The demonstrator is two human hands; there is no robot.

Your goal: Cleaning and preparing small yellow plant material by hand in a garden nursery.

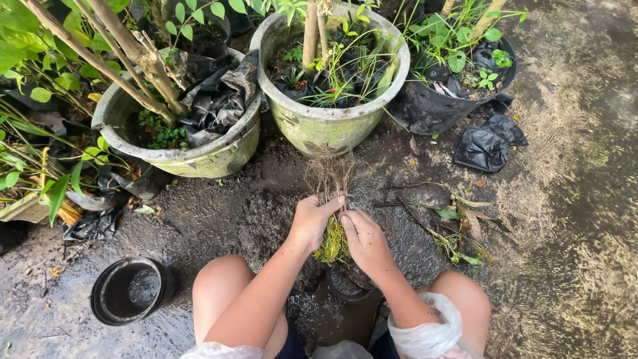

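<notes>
Both my hands grip one small uprooted plant (331, 240) between my knees. My left hand (311, 220) and my right hand (365, 240) close around its yellow-green clump. Its brown, hairy roots (330, 174) stick up and away from me, toward the pots. Below my hands sits a small black pot (349, 284) on the wet ground, partly hidden by my right wrist.
Two mossy grey-green pots (199, 159) (325, 126) with shrubs and black plastic bags stand ahead. A black bag planter (432, 106) is at the right, a loose black bag (485, 146) beside it. An empty black pot (128, 290) lies left. Pulled weeds (458, 226) lie right.
</notes>
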